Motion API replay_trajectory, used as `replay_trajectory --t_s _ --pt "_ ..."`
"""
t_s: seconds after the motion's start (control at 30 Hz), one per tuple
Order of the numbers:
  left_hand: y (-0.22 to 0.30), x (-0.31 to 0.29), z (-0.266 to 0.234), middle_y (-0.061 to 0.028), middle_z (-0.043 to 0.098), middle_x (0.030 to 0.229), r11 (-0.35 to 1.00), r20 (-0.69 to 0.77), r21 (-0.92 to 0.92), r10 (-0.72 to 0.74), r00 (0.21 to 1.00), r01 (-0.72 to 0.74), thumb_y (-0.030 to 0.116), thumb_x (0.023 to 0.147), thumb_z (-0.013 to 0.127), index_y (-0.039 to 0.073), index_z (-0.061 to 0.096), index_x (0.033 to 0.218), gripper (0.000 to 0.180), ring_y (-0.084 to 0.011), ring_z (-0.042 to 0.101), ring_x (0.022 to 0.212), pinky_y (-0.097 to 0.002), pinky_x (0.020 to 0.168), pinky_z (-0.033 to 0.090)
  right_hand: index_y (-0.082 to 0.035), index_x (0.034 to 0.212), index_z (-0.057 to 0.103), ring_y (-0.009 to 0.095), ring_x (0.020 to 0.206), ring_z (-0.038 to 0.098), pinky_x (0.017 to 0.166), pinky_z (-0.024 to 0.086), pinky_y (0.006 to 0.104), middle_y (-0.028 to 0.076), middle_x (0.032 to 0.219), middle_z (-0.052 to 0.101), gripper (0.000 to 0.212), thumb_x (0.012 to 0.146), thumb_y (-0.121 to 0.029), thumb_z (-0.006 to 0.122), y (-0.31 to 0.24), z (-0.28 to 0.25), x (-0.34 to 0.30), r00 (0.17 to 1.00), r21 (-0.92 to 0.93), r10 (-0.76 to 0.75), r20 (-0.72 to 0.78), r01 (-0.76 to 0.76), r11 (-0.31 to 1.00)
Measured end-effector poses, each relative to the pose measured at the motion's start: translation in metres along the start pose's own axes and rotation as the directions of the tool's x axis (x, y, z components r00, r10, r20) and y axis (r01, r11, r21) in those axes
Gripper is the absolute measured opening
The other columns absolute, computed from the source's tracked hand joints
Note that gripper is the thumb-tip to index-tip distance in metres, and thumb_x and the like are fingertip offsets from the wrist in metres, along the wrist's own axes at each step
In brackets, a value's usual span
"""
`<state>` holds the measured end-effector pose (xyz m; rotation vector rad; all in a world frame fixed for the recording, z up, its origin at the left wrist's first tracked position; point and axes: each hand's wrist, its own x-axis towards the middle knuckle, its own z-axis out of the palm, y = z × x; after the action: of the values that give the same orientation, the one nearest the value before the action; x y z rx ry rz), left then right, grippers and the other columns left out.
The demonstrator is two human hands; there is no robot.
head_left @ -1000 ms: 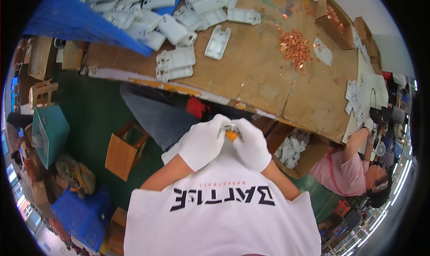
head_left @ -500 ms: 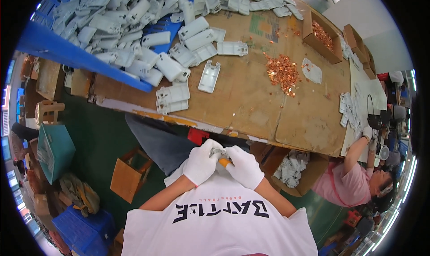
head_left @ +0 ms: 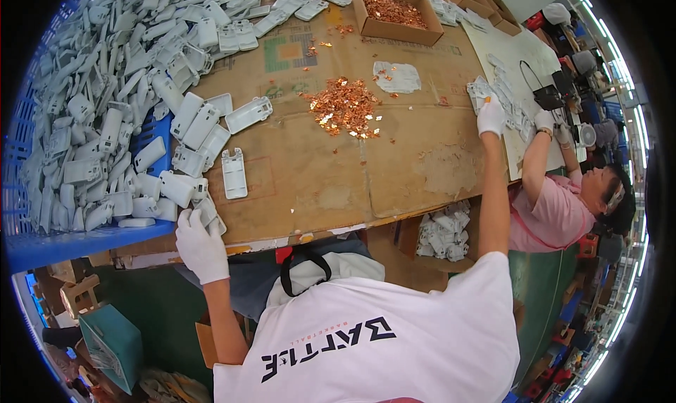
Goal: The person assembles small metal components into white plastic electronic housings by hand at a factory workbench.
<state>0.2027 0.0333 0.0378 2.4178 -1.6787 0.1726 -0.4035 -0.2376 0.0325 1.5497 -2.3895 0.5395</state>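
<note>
My left hand [head_left: 202, 248], in a white glove, reaches the table's near edge beside the blue crate. Its fingers close on the end of a white plastic casing [head_left: 210, 215]. Stretched far out to the right, my gloved right hand [head_left: 491, 118] has its fingertips on another white casing [head_left: 479, 91], with something orange at one fingertip. That casing lies by a row of similar casings [head_left: 505, 93]. A single open casing [head_left: 234, 173] rests on the cardboard tabletop, right of the left hand. Loose copper-coloured pieces [head_left: 345, 107] are heaped mid-table.
A blue crate [head_left: 84, 242] heaped with white casings fills the left side. At the back stands a cardboard box [head_left: 401, 31] of copper pieces. Below the table's edge sits a carton with white parts [head_left: 445, 234]. A co-worker in pink [head_left: 549, 209] works at the right.
My hands, together at my chest around a small pale part before, have spread apart. The left went to the casings by the crate, the right to the row at far right. The view swung right.
</note>
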Motion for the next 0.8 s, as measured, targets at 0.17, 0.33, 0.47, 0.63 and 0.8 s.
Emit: replay_trajectory --t_s 0.17,0.33,0.47,0.63,0.8 --pt "-0.016 0.006 -0.015 -0.0107 0.064 0.114 0.994 -0.072 -0.023 0.107 0.992 -0.109 0.005 0.084 0.068 0.008 0.061 0.101 0.018 -0.0323 0.061 0.101 -0.0419 0.085 0.049 -0.008 0.107 0.058 0.033 0.087 0.065 0.074 0.054 0.0462 0.015 0.102 0.064 0.023 0.086 -0.017 0.061 -0.067 -0.025 -0.024 0.972 -0.417 -0.214 -0.097 0.155 0.896" --pt "0.038 0.003 -0.028 -0.0114 0.065 0.115 0.764 -0.206 -0.511 0.335 0.919 -0.393 -0.005 0.083 0.061 0.007 0.062 0.098 0.02 -0.0313 0.061 0.11 -0.0382 0.095 0.049 -0.012 0.1 0.065 0.031 0.087 0.064 0.075 0.053 0.0409 0.009 0.095 0.063 0.022 0.08 -0.004 0.063 -0.149 -0.039 -0.141 0.813 0.528 -0.582 0.018 0.487 0.696" --pt "0.094 0.023 0.012 -0.0103 0.065 0.121 0.6 -0.153 -0.608 0.554 0.819 -0.519 -0.002 0.077 0.06 0.004 0.061 0.091 0.015 -0.0283 0.062 0.113 -0.0336 0.091 0.053 -0.016 0.097 0.066 0.028 0.085 0.065 0.071 0.053 0.0403 0.006 0.093 0.063 0.02 0.081 -0.004 0.063 -0.172 -0.027 -0.156 0.8 0.502 -0.598 0.051 0.497 0.708" --pt "0.108 0.049 0.03 -0.01 0.061 0.13 0.576 -0.154 -0.542 0.647 0.747 -0.611 -0.003 0.08 0.057 0.003 0.058 0.088 0.01 -0.0278 0.055 0.124 -0.0351 0.095 0.051 -0.015 0.093 0.065 0.024 0.08 0.063 0.067 0.053 0.0378 0.003 0.089 0.06 0.018 0.079 -0.004 0.065 -0.167 -0.011 -0.151 0.695 0.394 -0.716 -0.065 0.677 0.621" --pt "0.112 0.066 0.02 -0.0174 0.061 0.119 0.653 -0.254 -0.629 0.34 0.906 -0.421 0.002 0.08 0.066 0.002 0.059 0.1 0.021 -0.0361 0.056 0.117 -0.042 0.099 0.046 -0.01 0.086 0.058 0.021 0.079 0.062 0.065 0.053 0.0363 0.003 0.087 0.057 0.008 0.079 -0.009 0.061 -0.158 -0.013 -0.136 0.515 0.104 -0.853 -0.085 0.856 0.506"
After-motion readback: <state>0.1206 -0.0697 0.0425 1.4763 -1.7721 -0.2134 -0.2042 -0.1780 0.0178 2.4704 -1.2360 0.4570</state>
